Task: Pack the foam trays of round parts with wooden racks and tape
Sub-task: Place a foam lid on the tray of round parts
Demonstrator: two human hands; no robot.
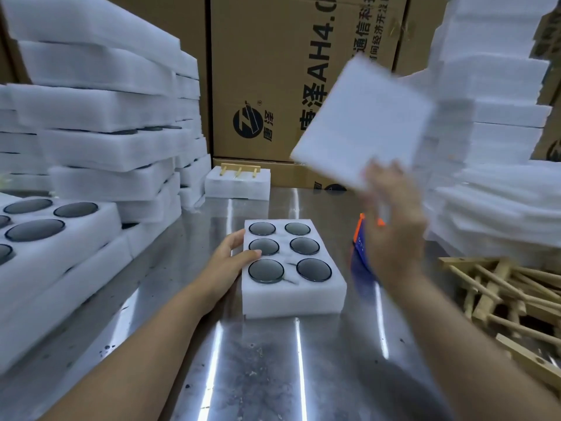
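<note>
Foam tray against left grip

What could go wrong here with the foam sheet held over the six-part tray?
1. The right hand holds the foam sheet by one corner, tilted; it may land skewed on the foam tray, leaving round parts uncovered.
2. The left hand rests its thumb on the tray top; it could get trapped under the sheet.

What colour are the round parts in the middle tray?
The round parts are dark grey with black rims; head view.
</note>
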